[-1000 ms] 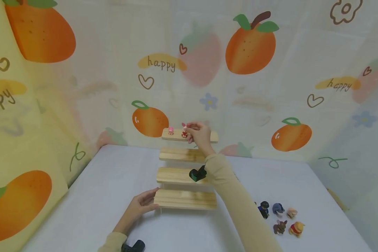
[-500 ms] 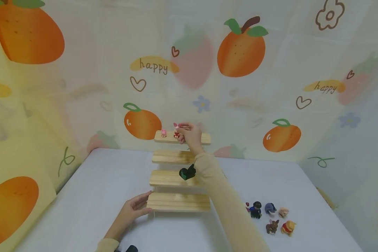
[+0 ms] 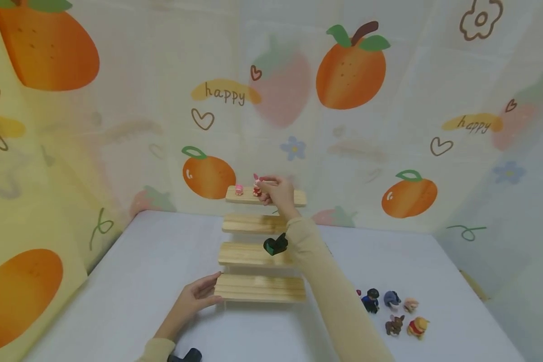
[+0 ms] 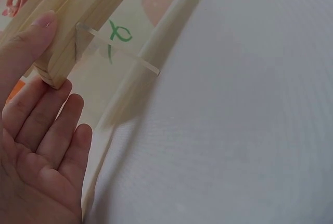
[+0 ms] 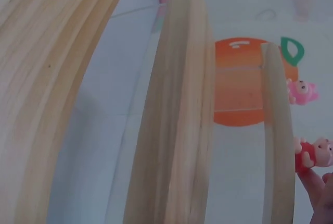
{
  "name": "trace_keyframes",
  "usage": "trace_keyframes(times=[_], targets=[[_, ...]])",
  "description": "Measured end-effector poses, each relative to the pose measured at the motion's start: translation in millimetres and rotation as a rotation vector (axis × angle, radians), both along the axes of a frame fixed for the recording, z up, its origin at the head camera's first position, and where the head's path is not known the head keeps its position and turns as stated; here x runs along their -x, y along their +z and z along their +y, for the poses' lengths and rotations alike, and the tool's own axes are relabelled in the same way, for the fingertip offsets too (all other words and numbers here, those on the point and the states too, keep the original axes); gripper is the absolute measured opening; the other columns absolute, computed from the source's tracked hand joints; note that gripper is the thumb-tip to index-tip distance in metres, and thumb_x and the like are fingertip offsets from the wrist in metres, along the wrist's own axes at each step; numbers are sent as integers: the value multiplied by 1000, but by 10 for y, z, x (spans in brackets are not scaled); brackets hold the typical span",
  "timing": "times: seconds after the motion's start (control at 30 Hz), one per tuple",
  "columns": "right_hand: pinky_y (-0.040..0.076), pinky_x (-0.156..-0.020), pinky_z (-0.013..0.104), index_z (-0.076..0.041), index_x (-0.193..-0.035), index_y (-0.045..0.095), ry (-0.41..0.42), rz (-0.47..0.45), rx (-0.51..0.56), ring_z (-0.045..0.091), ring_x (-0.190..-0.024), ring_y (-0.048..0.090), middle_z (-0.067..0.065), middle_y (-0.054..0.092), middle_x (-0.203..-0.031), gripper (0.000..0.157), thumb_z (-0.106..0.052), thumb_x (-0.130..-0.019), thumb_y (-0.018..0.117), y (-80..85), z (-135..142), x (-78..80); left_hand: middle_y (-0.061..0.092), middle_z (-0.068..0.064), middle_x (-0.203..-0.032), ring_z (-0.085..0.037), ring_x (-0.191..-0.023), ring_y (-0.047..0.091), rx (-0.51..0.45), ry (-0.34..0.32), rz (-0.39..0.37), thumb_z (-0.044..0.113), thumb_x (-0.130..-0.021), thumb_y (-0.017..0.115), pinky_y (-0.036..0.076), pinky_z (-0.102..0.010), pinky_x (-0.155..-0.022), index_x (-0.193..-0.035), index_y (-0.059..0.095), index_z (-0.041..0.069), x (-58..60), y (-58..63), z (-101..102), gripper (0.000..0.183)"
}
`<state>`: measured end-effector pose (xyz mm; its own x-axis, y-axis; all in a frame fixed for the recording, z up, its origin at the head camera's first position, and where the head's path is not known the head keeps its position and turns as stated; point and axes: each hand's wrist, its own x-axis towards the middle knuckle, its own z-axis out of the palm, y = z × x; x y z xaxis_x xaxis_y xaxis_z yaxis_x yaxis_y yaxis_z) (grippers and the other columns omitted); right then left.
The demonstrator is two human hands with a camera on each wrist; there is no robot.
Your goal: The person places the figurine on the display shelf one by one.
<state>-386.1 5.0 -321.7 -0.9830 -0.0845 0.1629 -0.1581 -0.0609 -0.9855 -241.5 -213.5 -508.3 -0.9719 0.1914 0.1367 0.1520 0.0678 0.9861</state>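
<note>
We've got right hand (image 3: pixel 278 193) pinching red-clad figurine (image 3: pixel 256 186) at top of shelf (image 3: pixel 260 288), left hand (image 3: pixel 191 300) gripping shelf's bottom tier, left end.

Head view looks forward and down; wrist views share its shelf (image 3: pixel 260 289), closer.

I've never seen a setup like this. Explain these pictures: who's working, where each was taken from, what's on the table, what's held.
There is no machine, just a person's bare hands. The wide picture is taken from the head, the others from the left and right wrists. The right hand pinches a pink-and-red figurine at the top board of a wooden stand; a smaller pink figurine sits nearby on that board. The left hand grips the end of the lowest board. More small figurines are on the white table, at right.
</note>
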Motion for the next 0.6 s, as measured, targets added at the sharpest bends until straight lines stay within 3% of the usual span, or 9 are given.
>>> trace_keyframes(times=[0.23,0.6], targets=[[49,-41,22,3,-106,58,21,-41,-21,12,-42,54,18,64,-86,26,-8,-83,64,-32,11,29,46,-22,-126,-26,-112,48,5,4,-20,5,-71,74,39,-25,-93,-122,47,-9,-22,-3,11,59],[50,-44,22,2,-113,57,35,-33,-4,12,-46,57,19,63,-96,29,-7,-86,60,-30,20,12,45,-21,-128,-31,-115,45,23,14,-27,8,-72,74,38,-26,-93,-123,47,-8,-17,20,13,60]])
